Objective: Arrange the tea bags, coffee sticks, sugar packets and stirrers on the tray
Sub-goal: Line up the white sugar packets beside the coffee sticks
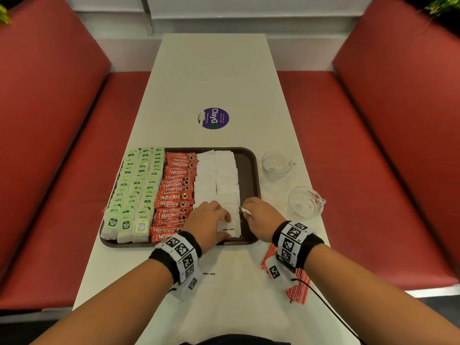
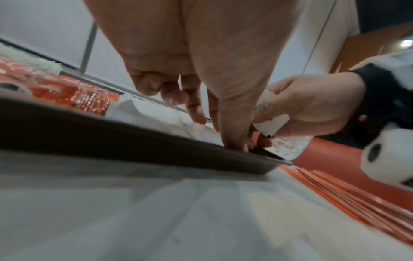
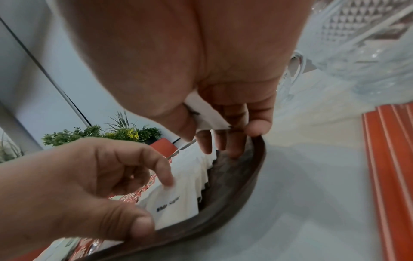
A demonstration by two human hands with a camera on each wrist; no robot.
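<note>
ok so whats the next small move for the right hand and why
Probably lay the sugar packet pinched in the right hand onto the near end of the right-hand sugar row. The left hand presses that row's front packets, and bare tray remains beside them.

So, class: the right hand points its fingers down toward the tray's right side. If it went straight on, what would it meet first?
Most likely the bare brown floor of the tray, just right of the sugar packets. The right hand, pinching white packets, has fingertips nearly there; depth is unclear.
</note>
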